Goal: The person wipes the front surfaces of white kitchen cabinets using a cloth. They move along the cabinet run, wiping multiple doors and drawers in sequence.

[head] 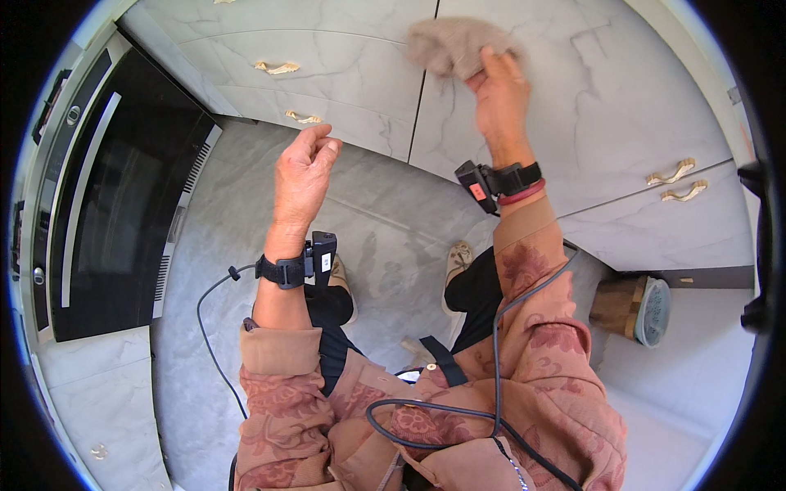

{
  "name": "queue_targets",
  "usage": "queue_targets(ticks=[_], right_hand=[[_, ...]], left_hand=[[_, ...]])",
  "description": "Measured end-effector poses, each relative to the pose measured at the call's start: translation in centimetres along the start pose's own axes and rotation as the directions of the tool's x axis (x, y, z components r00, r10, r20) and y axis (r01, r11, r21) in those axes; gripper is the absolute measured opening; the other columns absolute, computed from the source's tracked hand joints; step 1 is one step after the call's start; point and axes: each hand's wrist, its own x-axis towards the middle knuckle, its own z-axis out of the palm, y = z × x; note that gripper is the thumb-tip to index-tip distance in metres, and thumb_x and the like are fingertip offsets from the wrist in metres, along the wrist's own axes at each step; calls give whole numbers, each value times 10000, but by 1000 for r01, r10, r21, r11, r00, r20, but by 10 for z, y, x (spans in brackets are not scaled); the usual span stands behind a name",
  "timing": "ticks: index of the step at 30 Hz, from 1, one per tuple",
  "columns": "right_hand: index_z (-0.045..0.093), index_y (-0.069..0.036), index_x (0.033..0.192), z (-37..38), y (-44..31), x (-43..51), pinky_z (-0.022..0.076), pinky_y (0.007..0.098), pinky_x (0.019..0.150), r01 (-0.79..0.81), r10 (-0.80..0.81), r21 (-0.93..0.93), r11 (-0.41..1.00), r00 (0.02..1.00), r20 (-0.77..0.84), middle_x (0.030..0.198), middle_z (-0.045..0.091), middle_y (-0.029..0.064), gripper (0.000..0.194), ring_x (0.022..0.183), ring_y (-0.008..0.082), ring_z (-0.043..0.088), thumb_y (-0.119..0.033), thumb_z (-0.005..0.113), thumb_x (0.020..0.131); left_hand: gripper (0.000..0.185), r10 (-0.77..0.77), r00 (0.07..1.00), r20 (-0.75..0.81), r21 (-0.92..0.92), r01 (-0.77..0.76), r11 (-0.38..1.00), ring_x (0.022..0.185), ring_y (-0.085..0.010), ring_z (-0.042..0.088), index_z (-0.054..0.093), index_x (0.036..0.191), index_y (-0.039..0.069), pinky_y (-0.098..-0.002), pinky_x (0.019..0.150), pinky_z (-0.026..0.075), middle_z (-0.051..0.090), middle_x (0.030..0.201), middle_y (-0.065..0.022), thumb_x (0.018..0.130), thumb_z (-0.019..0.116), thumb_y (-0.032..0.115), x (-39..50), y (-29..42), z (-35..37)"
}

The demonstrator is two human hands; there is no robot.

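A brownish-grey cloth [451,46], slightly blurred, is bunched under the fingers of my right hand [505,98]. The cloth lies against the white marble-patterned cabinet front, across the dark gap between the drawer fronts [344,73] and the cabinet door [589,116]. My left hand [305,169] hangs in front of the lower drawers with its fingers loosely curled and nothing visible in them. Close by its fingertips is a gold drawer handle [303,116]; I cannot tell whether they touch.
At the left stands a built-in appliance with a black glass front [132,184] and a long handle [92,196]. A lined waste bin [620,307] is at the right by the wall. Cables [202,319] run from both wrist devices. Grey floor [381,245] lies between my feet and the cabinets.
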Motion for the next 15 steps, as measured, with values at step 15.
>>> queue_targets(ticks=[15], right_hand=[[641, -29, 840, 2, 60, -16, 444, 276, 636, -210, 211, -225, 952, 977, -19, 821, 613, 3, 169, 735, 92, 542, -162, 654, 943]], left_hand=[[331, -10, 999, 45, 57, 7, 998, 951, -167, 692, 603, 1241, -32, -272, 808, 513, 728, 1030, -98, 959, 581, 139, 3, -1, 1]])
